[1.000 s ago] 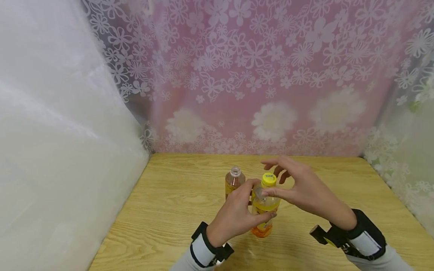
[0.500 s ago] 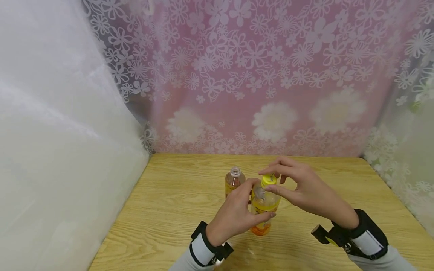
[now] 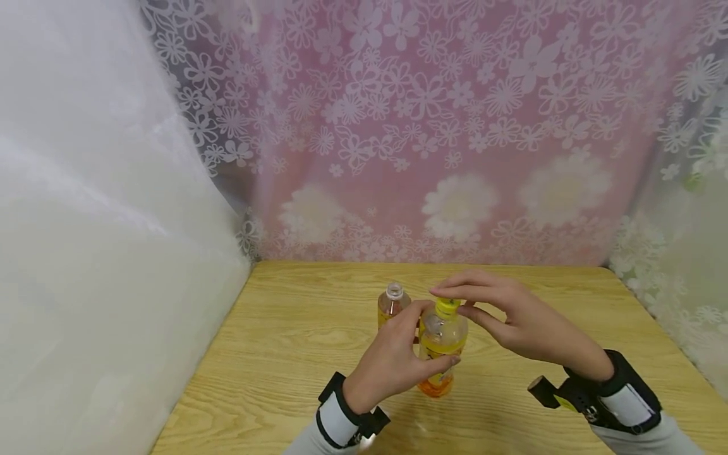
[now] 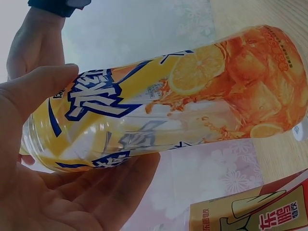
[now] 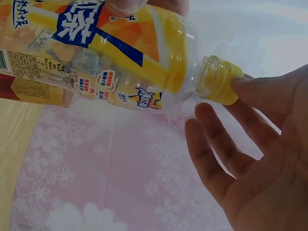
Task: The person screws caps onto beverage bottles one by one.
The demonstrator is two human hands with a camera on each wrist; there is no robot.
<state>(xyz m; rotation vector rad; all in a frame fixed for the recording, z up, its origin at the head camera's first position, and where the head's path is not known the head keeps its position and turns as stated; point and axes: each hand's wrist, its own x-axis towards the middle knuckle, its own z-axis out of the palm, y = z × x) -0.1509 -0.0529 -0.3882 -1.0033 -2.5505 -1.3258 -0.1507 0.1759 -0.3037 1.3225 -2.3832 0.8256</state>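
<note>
My left hand (image 3: 392, 360) grips the body of a clear plastic drink bottle (image 4: 192, 91) with a yellow and orange label. The thumb lies along one side and the fingers curl round the other. The bottle stands upright on the table in the head view. Its yellow cap (image 5: 223, 81) sits on the neck. My right hand (image 3: 512, 316) pinches that cap between thumb and forefinger, the other fingers spread off to the side. Just behind the left hand stands a second bottle (image 3: 394, 303), uncapped, with a gold and red label, partly hidden by that hand.
Both bottles stand on a wood-grain table (image 3: 284, 341). A pink flowered curtain (image 3: 375, 158) hangs behind its far edge, and a pale sheet (image 3: 114, 253) runs along the left side. A small white object (image 4: 301, 130) lies on the table by the bottle's base.
My right hand has come from beside the cap onto it, its fingertips moving over the top and the thumb shifting round to the cap's right side. The left hand keeps its grip.
</note>
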